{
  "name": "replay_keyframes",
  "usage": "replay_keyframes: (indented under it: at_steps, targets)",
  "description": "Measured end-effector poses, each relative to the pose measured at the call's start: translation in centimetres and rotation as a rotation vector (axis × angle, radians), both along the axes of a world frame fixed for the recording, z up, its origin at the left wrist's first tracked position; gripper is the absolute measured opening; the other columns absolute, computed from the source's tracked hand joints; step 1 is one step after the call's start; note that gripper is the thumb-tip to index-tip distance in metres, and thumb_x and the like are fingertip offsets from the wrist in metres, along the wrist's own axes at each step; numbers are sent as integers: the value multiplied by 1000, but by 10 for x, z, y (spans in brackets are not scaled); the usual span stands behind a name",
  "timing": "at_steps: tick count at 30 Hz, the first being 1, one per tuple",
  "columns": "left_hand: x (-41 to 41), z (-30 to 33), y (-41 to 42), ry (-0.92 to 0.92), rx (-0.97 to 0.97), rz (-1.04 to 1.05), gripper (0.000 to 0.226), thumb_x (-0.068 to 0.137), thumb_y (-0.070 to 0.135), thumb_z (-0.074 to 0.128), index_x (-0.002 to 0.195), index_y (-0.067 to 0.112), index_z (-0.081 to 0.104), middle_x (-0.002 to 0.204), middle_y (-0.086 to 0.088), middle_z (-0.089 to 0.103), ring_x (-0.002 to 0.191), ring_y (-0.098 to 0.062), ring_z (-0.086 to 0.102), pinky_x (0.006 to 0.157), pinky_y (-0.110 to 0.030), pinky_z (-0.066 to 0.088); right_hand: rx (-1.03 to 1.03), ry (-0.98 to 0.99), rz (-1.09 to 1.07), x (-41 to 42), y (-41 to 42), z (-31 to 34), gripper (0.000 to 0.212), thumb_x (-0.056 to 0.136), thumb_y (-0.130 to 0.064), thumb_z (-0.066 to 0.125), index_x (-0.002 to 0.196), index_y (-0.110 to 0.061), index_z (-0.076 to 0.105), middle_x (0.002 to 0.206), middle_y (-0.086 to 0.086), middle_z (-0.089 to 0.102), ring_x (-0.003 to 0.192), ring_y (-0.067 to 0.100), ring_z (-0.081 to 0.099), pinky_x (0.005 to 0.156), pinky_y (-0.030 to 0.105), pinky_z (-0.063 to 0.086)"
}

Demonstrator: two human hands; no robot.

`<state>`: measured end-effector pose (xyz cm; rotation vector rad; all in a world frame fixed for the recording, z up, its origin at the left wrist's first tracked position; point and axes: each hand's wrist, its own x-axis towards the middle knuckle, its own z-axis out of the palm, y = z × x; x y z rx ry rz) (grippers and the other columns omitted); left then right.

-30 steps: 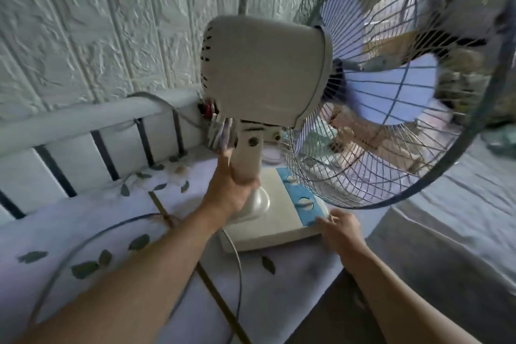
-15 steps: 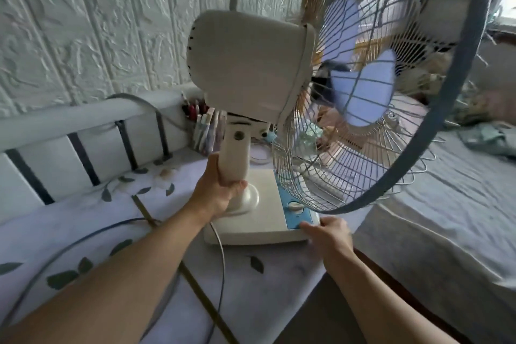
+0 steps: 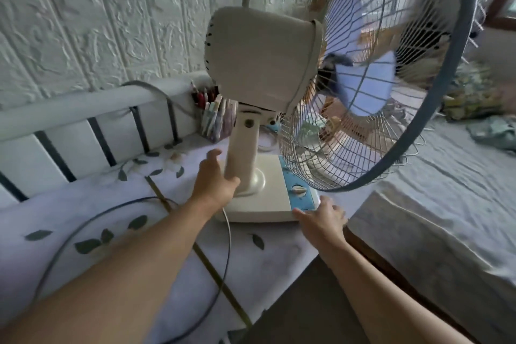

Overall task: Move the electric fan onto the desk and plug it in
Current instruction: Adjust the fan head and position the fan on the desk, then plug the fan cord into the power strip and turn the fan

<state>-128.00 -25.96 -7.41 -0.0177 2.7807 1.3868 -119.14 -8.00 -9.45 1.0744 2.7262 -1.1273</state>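
1. Fan (image 3: 259, 86) status: base sits flat on the desk (image 3: 97, 204), near the desk's right edge, towards the back where the white rail runs.
2. Change vs half a second ago: left hand (image 3: 213, 184) was wrapped round the fan's neck; now its fingers are spread and mostly off, thumb side just touching the lower neck. Grip released.
3. Right hand (image 3: 324, 218) was at the front corner of the base and is there now: fingers fairly straight, lying on the edge of the blue control panel (image 3: 300, 193). Pressing rather than gripping, as far as can be told.
4. Reading: move-to-desk step looks done, since the fan stands without a hold on the neck. Plug step is left.
5. Cord (image 3: 227, 237): thin pale lead leaves the rear of the base and runs towards the desk's near edge. A darker cable (image 3: 83, 234) loops over the left part of the desk. Plug and socket not visible.
6. Orientation: long axis vertical, neck upright. Motor housing axis roughly horizontal; grille (image 3: 391, 78) faces right, out past the desk's right edge towards the bed (image 3: 418, 218).
7. Risk: grille overhangs the right edge, so the base may need nudging inwards.
8. Pen holder (image 3: 215, 117) stands behind the neck at the back edge, near but apart.
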Motion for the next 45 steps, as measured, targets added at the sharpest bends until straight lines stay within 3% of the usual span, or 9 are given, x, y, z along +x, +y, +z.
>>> replay_keyframes:
  at_steps: [4,8,11,14,21,28,33,37,45]
  targets:
    - [29,-1,-17,-264,-140,235,57,81,18,65,129,2,41,133,-21,48,120,-35,49,95,-40,45,21,-18,139,17,-32,10,67,81,-29,58,140,-13,30,139,16,32,131,35,26,110,45,25]
    - [52,-14,-17,-573,99,199,73,80,21,70,137,-5,31,136,-20,49,118,-34,56,97,-40,49,-19,-5,209,13,-54,16,63,81,-21,58,138,-15,33,137,16,32,128,32,26,108,42,28]
    - [62,-20,-12,-629,245,215,39,83,16,66,113,-6,53,100,-15,67,78,-19,72,57,-18,51,-25,17,245,10,-65,15,61,81,-15,58,138,-16,35,137,13,34,125,30,28,107,42,31]
    - [68,-5,-11,-642,342,187,10,90,4,52,98,-1,55,65,-10,56,41,-14,56,23,-10,29,-42,43,266,11,-69,17,55,82,-9,54,134,-17,40,131,11,36,121,30,33,101,43,43]
    - [79,56,-68,-560,272,106,29,93,5,42,64,7,48,57,-8,47,46,-16,45,45,-24,38,-91,112,370,15,-96,63,33,88,-13,52,120,-14,58,116,9,54,76,18,58,46,12,44]
    - [102,156,-118,-354,128,78,23,87,13,57,100,-3,68,70,-8,53,47,-15,42,39,-18,33,-56,200,622,14,-144,150,30,93,-15,46,119,-15,60,124,9,60,88,12,54,69,13,41]
    - [129,212,-139,-203,128,139,25,88,14,53,66,9,63,56,-5,47,47,-17,39,44,-20,29,-150,296,769,18,-176,197,35,97,-20,41,130,-15,53,133,13,53,106,20,56,86,31,48]
    - [153,243,-152,-134,125,188,26,90,16,51,65,12,58,54,-3,44,44,-14,36,43,-20,27,-266,298,921,23,-198,222,38,100,-26,33,109,-6,65,98,7,66,63,7,48,58,21,38]
    - [208,287,-193,-22,125,306,27,90,22,57,64,13,61,53,-1,38,45,-14,29,45,-23,22,115,325,801,37,-185,242,45,98,-38,31,64,-11,44,63,4,45,62,20,46,58,27,35]
